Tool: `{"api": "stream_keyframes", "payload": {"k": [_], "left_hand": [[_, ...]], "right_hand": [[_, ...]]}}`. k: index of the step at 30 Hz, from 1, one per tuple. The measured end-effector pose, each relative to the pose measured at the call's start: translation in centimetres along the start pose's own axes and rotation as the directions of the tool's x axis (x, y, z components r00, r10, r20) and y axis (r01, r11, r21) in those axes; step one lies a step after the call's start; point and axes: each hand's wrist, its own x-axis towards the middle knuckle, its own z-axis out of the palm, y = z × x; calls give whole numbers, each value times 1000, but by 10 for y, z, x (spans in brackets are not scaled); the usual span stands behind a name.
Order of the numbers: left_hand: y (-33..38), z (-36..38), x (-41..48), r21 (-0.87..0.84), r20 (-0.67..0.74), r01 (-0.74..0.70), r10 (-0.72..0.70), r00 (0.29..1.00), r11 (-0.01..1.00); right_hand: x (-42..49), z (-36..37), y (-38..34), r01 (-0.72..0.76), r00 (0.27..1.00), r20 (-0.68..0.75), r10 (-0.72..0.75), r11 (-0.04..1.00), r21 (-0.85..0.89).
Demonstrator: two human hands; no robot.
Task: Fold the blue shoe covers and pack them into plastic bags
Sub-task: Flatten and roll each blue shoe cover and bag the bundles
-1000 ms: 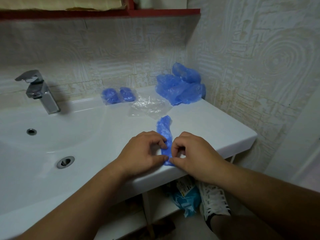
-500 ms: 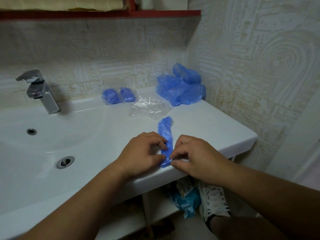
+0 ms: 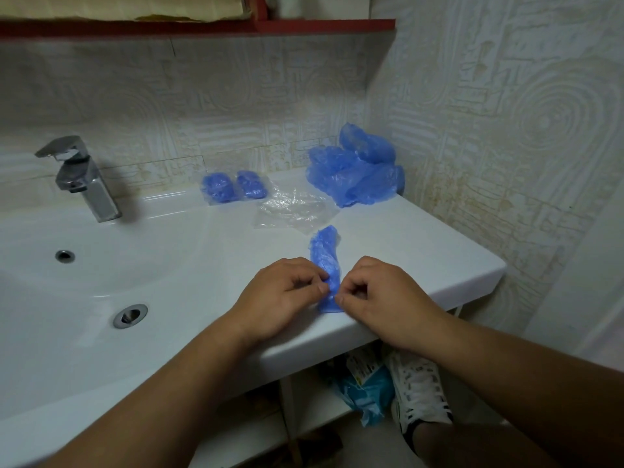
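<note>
A thin, crinkled blue plastic cover (image 3: 325, 261), folded into a narrow strip, is laid lengthwise on the glossy white counter (image 3: 422, 258), its near end close to the front edge. That end is pinched from both sides. The left hand (image 3: 280, 298) is curled, with thumb and forefinger closed on the strip's left edge, and the right hand (image 3: 385, 298) is curled likewise on the right edge. The far end is left free. Just beyond it a clear, wrinkled bag (image 3: 293, 211) is spread flat, and a loose, puffy pile (image 3: 354, 170) of blue covers is heaped in the back corner against the embossed wall. Two small packs (image 3: 233, 185) of bagged covers are set by the back wall, left of the bag. Bare counter is seen right of the strip, up to the rounded edge. The smooth basin (image 3: 101, 265) is sunk to the left, below a chrome tap (image 3: 81, 177).
</note>
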Motion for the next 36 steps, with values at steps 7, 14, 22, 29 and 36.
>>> {"api": "stream_keyframes", "payload": {"k": [7, 14, 22, 29, 36], "left_hand": [[3, 3, 1, 137, -30, 4, 0, 1000, 991], [4, 4, 1, 158, -45, -1, 8, 999, 987], [14, -2, -2, -29, 3, 9, -9, 1000, 1000], [21, -5, -17, -58, 66, 35, -31, 997, 998], [24, 2, -11, 15, -80, 100, -98, 992, 995]], "right_hand": [[5, 7, -4, -34, 995, -99, 31, 999, -28], [-1, -3, 4, 148, 986, 100, -137, 982, -114], [4, 0, 1, 224, 973, 89, -211, 957, -182], [-2, -7, -1, 104, 986, 134, -102, 995, -8], [5, 1, -1, -10, 1000, -11, 10, 1000, -21]]}}
